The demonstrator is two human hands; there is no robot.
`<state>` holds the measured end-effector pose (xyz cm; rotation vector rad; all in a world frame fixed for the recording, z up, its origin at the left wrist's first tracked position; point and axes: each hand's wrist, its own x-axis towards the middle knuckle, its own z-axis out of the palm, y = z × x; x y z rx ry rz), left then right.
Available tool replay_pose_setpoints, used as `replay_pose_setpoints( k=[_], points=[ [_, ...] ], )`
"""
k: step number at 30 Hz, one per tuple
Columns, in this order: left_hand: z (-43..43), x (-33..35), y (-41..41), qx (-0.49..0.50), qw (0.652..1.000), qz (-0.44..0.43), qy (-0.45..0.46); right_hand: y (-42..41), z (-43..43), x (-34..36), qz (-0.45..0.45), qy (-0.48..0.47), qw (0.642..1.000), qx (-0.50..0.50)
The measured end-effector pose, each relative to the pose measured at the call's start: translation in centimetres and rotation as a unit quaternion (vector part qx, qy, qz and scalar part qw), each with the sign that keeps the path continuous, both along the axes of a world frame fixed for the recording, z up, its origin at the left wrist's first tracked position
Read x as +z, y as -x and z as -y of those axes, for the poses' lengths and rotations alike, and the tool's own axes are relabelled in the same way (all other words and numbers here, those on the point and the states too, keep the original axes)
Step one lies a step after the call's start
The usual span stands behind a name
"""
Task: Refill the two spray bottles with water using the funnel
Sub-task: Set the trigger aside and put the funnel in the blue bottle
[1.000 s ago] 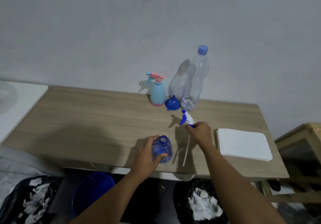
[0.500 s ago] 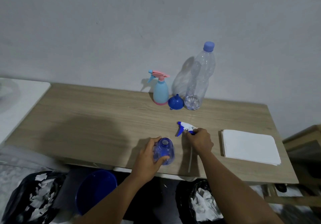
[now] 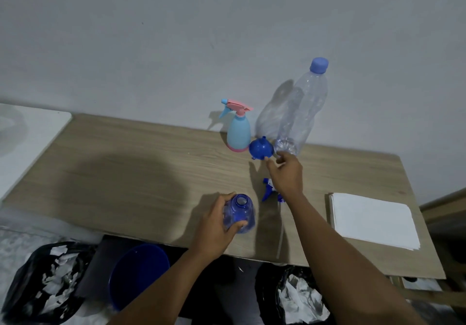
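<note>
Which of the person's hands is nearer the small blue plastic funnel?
Right. The right hand reaches beside the small blue plastic funnel; the left hand holds the open blue spray bottle nearer the table's front edge.

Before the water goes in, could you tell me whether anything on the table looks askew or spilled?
No spill shows. The blue plastic funnel lies tipped on its side; the blue-and-white trigger sprayer head lies loose on the wooden table, off the open blue spray bottle.

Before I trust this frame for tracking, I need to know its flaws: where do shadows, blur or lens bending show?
Head view: dim, bluish light; a broad soft shadow darkens the table left of centre, and the water bottle casts one on the wall. The right hand near the funnel is slightly smeared. Wide-angle bending tilts the bottle.
</note>
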<state>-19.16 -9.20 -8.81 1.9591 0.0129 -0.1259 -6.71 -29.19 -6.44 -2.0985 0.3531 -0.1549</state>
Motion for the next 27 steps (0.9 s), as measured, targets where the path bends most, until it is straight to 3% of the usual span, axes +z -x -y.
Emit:
replay_pose_setpoints(
  k=[6, 17, 27],
  points=[
    [-0.3, -0.2, -0.5, -0.017, 1.0, -0.017, 0.018, -6.4, -2.2, -2.3, -0.009, 0.023, 0.998, 0.065],
    [-0.8, -0.8, -1.0, -0.022, 1.0, 0.003, 0.003, -7.8, -3.2, -5.5, -0.059, 0.06, 0.996, -0.007],
    [-0.6, -0.7, -0.7, -0.023, 0.999, -0.004, 0.033, 0.6, -3.5, -1.1, 0.098, -0.035, 0.994, 0.016]
  ],
)
